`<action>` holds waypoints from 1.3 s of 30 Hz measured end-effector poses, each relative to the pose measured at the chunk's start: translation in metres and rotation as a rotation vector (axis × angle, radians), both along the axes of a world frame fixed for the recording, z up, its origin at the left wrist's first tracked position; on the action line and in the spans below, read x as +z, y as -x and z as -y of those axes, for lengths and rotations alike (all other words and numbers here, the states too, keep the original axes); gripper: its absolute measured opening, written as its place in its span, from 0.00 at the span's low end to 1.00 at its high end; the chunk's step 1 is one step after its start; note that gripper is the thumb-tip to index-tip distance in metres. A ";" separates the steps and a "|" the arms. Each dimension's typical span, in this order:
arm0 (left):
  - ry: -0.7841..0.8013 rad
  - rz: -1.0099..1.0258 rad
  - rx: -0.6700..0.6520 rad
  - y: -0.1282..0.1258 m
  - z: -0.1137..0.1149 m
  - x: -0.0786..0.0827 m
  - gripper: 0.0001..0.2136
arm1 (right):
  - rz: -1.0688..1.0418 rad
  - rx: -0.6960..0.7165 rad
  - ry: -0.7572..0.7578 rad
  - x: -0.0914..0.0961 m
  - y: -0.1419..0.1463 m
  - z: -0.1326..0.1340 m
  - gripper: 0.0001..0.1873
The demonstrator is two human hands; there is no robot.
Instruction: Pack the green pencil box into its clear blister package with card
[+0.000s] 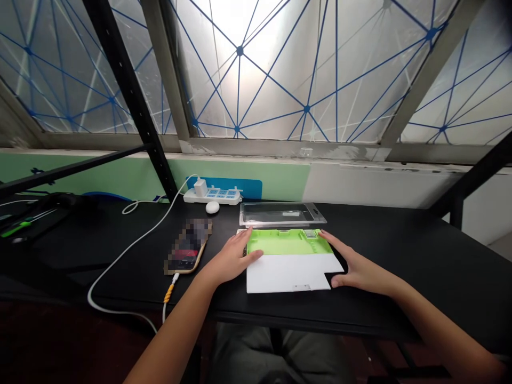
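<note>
A flat green and white tray-like case (290, 262) lies on the black table (420, 266) in front of me. My left hand (232, 260) rests on the case's left edge, fingers stretched along it. At the case's right edge lies my right hand (354, 266), fingers extended toward the green part, thumb at the white corner. Neither hand lifts it. A clear plastic lid (282, 214) lies just behind the case.
A phone (188, 253) on a charging cable (128, 250) lies left of my left hand. A white power strip (213, 195) and a small white oval object (212, 207) sit at the wall. Tools lie at the far left (24, 224). A black shelf post (132, 101) rises behind.
</note>
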State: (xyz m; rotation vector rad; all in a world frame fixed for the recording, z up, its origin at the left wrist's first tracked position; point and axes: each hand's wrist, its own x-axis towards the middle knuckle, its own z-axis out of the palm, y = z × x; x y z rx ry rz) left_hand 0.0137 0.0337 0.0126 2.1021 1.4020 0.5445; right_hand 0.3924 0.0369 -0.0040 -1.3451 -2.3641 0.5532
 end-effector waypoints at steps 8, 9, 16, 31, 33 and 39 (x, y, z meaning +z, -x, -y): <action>0.186 0.259 0.045 0.005 0.001 0.005 0.39 | -0.244 -0.193 0.078 -0.005 0.009 -0.008 0.34; 0.203 0.326 0.046 0.006 0.001 0.005 0.39 | -0.261 -0.211 0.080 -0.005 0.011 -0.008 0.33; 0.041 0.214 0.029 0.001 0.000 -0.002 0.48 | -0.245 -0.199 0.024 -0.010 0.014 -0.005 0.38; -0.447 0.075 0.142 -0.026 -0.072 0.058 0.39 | -0.313 -0.275 -0.295 0.034 0.020 -0.088 0.33; -0.323 0.104 0.170 -0.025 -0.090 0.058 0.39 | -0.312 -0.294 -0.287 0.030 0.026 -0.107 0.33; -0.085 0.081 0.278 -0.022 -0.117 0.019 0.36 | -0.280 -0.318 -0.297 -0.004 0.043 -0.126 0.31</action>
